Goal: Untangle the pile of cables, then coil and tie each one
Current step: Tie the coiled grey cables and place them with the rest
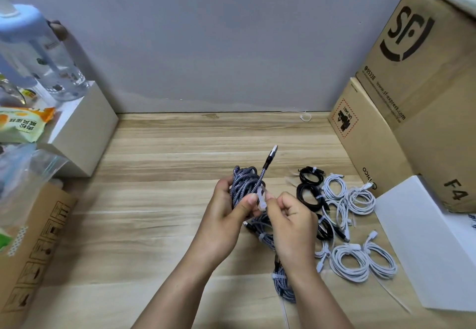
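My left hand (226, 213) grips a coiled grey braided cable (243, 183) above the wooden table (159, 164); its metal USB plug (272, 152) sticks up and away. A white tie (261, 198) wraps the coil, and my right hand (292, 215) pinches that tie against my left thumb. Below my hands lie two more grey braided coils (265, 236), (283, 285), each bound with a white tie. To the right lie black coiled cables (309, 187) and several tied white coiled cables (350, 261).
Cardboard boxes (412, 76) are stacked at the right, with a white box (427, 246) in front. On the left stand a white box (85, 128), a water bottle (38, 53), snack packets and a brown carton (36, 246). A loose white tie (305, 117) lies by the wall.
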Demonstrator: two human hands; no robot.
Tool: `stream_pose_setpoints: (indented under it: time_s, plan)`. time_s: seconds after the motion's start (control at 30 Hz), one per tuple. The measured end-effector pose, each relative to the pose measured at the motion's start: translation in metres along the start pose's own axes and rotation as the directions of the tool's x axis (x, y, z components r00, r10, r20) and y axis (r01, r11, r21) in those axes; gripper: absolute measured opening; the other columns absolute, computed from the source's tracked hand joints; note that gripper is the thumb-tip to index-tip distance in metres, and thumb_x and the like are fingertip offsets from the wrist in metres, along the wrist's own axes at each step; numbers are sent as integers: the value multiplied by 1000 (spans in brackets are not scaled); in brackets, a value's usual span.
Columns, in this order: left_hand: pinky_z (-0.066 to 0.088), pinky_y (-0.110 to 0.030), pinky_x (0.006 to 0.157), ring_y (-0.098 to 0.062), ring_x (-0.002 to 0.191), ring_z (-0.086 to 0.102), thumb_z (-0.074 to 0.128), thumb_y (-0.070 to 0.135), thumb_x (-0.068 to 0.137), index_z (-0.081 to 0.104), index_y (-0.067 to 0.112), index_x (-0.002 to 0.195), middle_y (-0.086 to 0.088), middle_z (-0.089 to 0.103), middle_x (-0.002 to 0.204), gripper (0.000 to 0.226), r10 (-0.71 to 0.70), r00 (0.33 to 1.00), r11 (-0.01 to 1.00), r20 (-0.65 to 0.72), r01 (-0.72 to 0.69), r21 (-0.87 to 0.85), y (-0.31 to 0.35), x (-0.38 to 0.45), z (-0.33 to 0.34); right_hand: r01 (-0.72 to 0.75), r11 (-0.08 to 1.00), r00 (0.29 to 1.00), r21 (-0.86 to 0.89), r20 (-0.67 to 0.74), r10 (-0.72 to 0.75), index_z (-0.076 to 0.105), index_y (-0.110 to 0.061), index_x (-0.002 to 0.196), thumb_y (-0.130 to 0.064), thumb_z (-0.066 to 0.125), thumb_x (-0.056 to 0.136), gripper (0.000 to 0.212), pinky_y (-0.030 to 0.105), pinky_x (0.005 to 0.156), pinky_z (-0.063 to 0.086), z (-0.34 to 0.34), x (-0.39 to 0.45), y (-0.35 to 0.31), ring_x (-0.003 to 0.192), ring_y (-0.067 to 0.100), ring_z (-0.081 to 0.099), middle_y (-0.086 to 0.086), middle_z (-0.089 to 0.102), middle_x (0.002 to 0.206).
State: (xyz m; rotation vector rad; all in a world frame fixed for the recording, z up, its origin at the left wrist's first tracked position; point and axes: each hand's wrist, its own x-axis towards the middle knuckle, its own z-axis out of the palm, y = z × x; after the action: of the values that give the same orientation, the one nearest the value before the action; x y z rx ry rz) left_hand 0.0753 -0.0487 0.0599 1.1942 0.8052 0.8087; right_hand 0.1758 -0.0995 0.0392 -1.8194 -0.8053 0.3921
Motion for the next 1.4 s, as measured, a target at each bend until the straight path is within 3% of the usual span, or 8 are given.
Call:
stream_pose_setpoints:
  time_s: [0.17, 0.27, 0.5, 0.6, 0.87, 1.03, 1.17, 1.4]
  plan:
    - [52, -30, 82, -1, 76, 61, 57, 19, 90, 43, 24, 113, 17, 66, 86, 27, 81, 997, 970, 16, -83, 228, -2, -2, -1, -13, 964, 997, -265, -73, -6, 31, -18, 48, -20, 67, 69, 42, 32, 46, 24, -2, 1, 2, 53, 22, 20, 3, 20, 47]
    - [52, -44, 86, -10, 90, 62, 55, 41, 83, 38, 17, 127, 12, 65, 93, 53, 124, 992, 916, -7, -112, 384, -4, -5, 1, 31, 949, 999, -313, -33, -43, 28, -18, 46, -29, 65, 65, 43, 33, 44, 27, -5, -1, -8, 53, 32, 26, 2, 18, 45]
    - [49, -29, 77, -5, 78, 61, 56, 23, 92, 38, 13, 123, 9, 62, 88, 37, 209, 970, 891, -126, -136, 433, 0, -1, -2, -2, 994, 975, 107, 223, -22, 33, -10, 49, -43, 48, 56, 37, 30, 48, 23, -10, -17, -31, 51, 10, 22, 10, 22, 49]
    - [47, -27, 75, -7, 78, 59, 51, 31, 83, 37, 21, 119, 9, 63, 87, 40, 201, 974, 907, -105, -145, 395, 0, -1, -2, 13, 974, 956, 228, 284, -79, 34, -20, 47, -42, 52, 65, 34, 23, 45, 20, -8, -22, -40, 48, 5, 20, -8, 22, 45]
    - [45, -16, 81, 0, 89, 59, 50, 27, 82, 42, 26, 114, 18, 65, 93, 33, 140, 990, 956, -2, -135, 261, -4, -1, -2, -76, 920, 924, 385, 375, -81, 38, -18, 51, -35, 59, 73, 35, 19, 46, 25, -14, -11, -38, 49, 6, 26, -6, 30, 49]
    - [50, -32, 85, -6, 87, 59, 56, 25, 82, 45, 26, 115, 16, 65, 91, 34, 67, 992, 978, 109, -86, 189, -4, 1, -8, -106, 885, 914, 453, 394, -92, 41, -20, 45, -19, 61, 73, 34, 11, 46, 30, -26, 2, -36, 45, 2, 29, -8, 35, 44]
    - [51, -43, 83, -17, 81, 59, 59, 22, 85, 46, 20, 116, -3, 63, 86, 33, 26, 988, 994, 156, -42, 103, -2, -1, -6, -136, 859, 862, 494, 486, -143, 49, -21, 46, -35, 59, 68, 28, 17, 49, 32, -34, 4, -37, 51, 10, 38, -5, 46, 47]
    - [52, -26, 72, -9, 69, 58, 60, 18, 87, 45, 12, 115, 1, 60, 75, 33, 67, 994, 998, 90, -67, -9, 3, 2, -8, -270, 951, 786, 151, 605, 127, 57, -13, 64, -8, 49, 95, 32, 18, 39, 33, -31, 8, -16, 35, 6, 40, -4, 53, 47]
